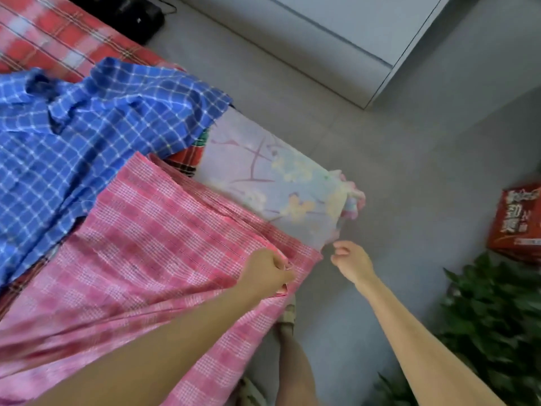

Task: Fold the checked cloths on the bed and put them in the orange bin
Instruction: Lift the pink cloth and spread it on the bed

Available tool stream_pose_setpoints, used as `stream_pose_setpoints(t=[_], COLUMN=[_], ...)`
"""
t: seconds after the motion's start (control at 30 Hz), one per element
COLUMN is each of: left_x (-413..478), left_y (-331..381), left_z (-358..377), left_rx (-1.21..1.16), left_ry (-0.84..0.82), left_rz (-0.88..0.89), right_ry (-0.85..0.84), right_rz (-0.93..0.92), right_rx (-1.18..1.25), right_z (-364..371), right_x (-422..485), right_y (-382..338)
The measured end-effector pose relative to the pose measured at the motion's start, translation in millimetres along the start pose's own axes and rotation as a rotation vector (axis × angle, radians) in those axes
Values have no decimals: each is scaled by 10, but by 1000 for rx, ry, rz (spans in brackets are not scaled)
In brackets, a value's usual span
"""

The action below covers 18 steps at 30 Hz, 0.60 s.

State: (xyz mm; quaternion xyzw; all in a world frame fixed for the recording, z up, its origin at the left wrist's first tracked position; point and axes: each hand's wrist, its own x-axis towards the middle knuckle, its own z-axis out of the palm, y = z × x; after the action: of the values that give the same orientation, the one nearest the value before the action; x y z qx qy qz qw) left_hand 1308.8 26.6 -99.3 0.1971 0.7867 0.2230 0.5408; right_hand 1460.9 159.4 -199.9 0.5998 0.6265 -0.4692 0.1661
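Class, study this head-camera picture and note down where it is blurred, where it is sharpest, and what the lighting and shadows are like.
Head view: motion blur smears the pink checked cloth toward the lower left and the green plant at right; the blue checked cloth shows its grid sharpest; the light is soft and even, with no glare and no hard shadows on the grey floor.

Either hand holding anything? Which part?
Left hand grips the pink checked cloth at its edge near the corner. Right hand holds nothing.
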Motion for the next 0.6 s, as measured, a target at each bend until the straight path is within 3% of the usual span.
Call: stream_pose_setpoints(t=[0.13,0.23,0.33,0.43,0.6], left_x=[276,364,331,196,-138], left_y=[-127,-210,-316,-403,-526], left_z=[90,97,98,75,-20], left_rx=[-163,-223,-249,-240,-65], left_ry=[-42,-87,-118,-165,-134], left_rz=[-138,-217,-231,-201,-165], right_ry=[-174,-289,-339,-359,-425], right_rz=[112,68,139,131,92], right_rx=[295,334,357,399,679], right_z=[310,423,478,474,422], right_x=[399,609,719,728,445], right_y=[232,268,415,608,853])
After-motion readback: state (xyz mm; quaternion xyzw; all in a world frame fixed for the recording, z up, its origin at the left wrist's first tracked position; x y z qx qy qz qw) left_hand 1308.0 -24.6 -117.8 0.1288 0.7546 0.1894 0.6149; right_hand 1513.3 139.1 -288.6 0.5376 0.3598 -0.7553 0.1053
